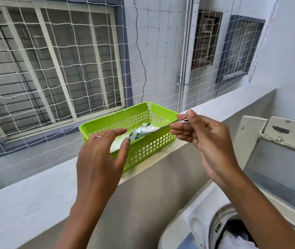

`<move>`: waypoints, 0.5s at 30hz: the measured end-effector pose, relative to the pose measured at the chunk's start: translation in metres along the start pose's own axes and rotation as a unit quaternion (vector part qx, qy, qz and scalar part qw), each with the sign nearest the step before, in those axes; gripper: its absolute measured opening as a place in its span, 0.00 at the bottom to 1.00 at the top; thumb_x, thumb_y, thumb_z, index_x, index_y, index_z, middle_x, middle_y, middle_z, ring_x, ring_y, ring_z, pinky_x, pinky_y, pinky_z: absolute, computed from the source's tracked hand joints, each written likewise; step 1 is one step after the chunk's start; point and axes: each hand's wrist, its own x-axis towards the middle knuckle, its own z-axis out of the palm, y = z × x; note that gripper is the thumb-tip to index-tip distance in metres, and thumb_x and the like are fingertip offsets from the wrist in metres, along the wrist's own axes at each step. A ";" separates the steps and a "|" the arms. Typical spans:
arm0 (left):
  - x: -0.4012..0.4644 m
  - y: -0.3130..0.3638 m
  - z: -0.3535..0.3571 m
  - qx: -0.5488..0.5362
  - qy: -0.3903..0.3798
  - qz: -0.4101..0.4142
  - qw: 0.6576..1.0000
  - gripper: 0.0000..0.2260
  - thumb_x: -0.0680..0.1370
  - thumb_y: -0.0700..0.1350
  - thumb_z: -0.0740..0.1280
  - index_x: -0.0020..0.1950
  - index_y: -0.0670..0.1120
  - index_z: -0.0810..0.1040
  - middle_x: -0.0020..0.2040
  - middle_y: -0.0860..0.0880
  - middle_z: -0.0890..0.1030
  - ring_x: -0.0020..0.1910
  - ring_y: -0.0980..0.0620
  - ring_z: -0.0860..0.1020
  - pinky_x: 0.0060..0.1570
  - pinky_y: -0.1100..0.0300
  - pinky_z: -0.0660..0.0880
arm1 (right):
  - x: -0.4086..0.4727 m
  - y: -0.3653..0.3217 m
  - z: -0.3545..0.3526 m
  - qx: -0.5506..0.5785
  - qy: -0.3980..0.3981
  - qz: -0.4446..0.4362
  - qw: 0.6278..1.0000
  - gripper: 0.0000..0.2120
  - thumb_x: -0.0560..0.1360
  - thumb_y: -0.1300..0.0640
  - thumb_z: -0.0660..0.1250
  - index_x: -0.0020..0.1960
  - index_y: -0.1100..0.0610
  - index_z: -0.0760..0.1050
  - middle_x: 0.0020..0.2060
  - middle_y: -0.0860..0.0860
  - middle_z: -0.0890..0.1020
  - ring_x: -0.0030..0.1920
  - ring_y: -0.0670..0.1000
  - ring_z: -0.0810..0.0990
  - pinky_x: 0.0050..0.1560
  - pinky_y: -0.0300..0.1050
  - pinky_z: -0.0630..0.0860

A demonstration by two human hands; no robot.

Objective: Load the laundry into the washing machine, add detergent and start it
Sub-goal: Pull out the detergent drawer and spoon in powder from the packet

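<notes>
Basket: a lime-green plastic basket (143, 150), rectangular with square perforations in its walls, is sitting on the smooth painted ledge (26, 194).
Detergent packet: a torn, crumpled white and green packet (139, 134) is lying inside the basket; its print is appearing upside down and cannot be read fully.
Spoon: a thin metal spoon (161, 128) is carrying a heap of white powder over the packet.
Right hand: the right hand (202, 139) is pinching the spoon's handle between thumb and fingers.
Left hand: the left hand (103, 153), wearing a plain ring, is hovering at the basket's near wall with fingers spread and loose, gripping nothing.
Washing machine: a white top-loader (197, 221) is standing at lower right, lid (277, 168) raised, with dark and white laundry (236, 236) showing in the drum.
Background: white knotted netting (53, 69) is stretching across the opening.
</notes>
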 end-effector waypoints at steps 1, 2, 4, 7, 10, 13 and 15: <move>0.002 0.000 0.002 0.010 -0.006 -0.003 1.000 0.13 0.75 0.55 0.62 0.55 0.54 0.81 0.51 0.52 0.83 0.52 0.48 0.78 0.48 0.55 0.72 | 0.001 0.000 0.001 -0.008 0.000 -0.003 1.000 0.13 0.77 0.53 0.62 0.47 0.61 0.80 0.38 0.59 0.85 0.40 0.54 0.85 0.40 0.37 0.79; 0.003 0.000 0.004 0.018 -0.012 -0.007 1.000 0.13 0.75 0.56 0.63 0.55 0.54 0.81 0.50 0.51 0.84 0.51 0.47 0.78 0.48 0.55 0.72 | 0.002 0.001 0.002 -0.016 -0.001 -0.007 1.000 0.12 0.77 0.53 0.63 0.47 0.60 0.80 0.37 0.58 0.85 0.39 0.54 0.85 0.39 0.37 0.79; 0.006 0.001 0.008 0.025 -0.024 -0.021 0.999 0.14 0.76 0.58 0.64 0.55 0.54 0.82 0.47 0.50 0.84 0.49 0.46 0.78 0.47 0.54 0.72 | 0.005 0.002 0.004 -0.033 -0.007 -0.013 0.999 0.12 0.77 0.53 0.63 0.46 0.60 0.80 0.36 0.57 0.85 0.39 0.53 0.85 0.38 0.37 0.78; 0.007 0.003 0.015 0.023 -0.028 -0.039 0.999 0.13 0.75 0.55 0.67 0.54 0.51 0.83 0.47 0.48 0.85 0.48 0.43 0.79 0.52 0.51 0.73 | 0.010 0.003 0.009 -0.059 -0.017 -0.019 0.998 0.11 0.77 0.53 0.63 0.46 0.60 0.80 0.36 0.57 0.85 0.38 0.53 0.85 0.38 0.36 0.79; 0.007 0.004 0.018 0.024 -0.009 -0.033 0.999 0.11 0.75 0.52 0.69 0.51 0.47 0.85 0.43 0.46 0.86 0.45 0.42 0.81 0.52 0.48 0.74 | 0.016 0.005 0.014 -0.090 -0.030 -0.030 0.995 0.10 0.78 0.54 0.63 0.45 0.58 0.80 0.34 0.55 0.85 0.37 0.51 0.85 0.38 0.36 0.79; 0.006 0.003 0.020 0.030 0.007 -0.029 0.999 0.10 0.74 0.51 0.71 0.48 0.47 0.86 0.40 0.46 0.86 0.42 0.42 0.81 0.51 0.49 0.76 | 0.023 0.008 0.019 -0.126 -0.046 -0.046 0.990 0.10 0.78 0.54 0.63 0.44 0.58 0.80 0.34 0.54 0.85 0.36 0.50 0.84 0.37 0.36 0.78; 0.006 0.004 0.021 0.034 0.011 -0.033 0.999 0.09 0.74 0.51 0.71 0.47 0.47 0.86 0.37 0.45 0.86 0.40 0.41 0.81 0.49 0.49 0.77 | 0.027 0.012 0.024 -0.155 -0.052 -0.055 0.985 0.11 0.78 0.54 0.64 0.43 0.59 0.80 0.34 0.54 0.85 0.35 0.50 0.84 0.37 0.37 0.77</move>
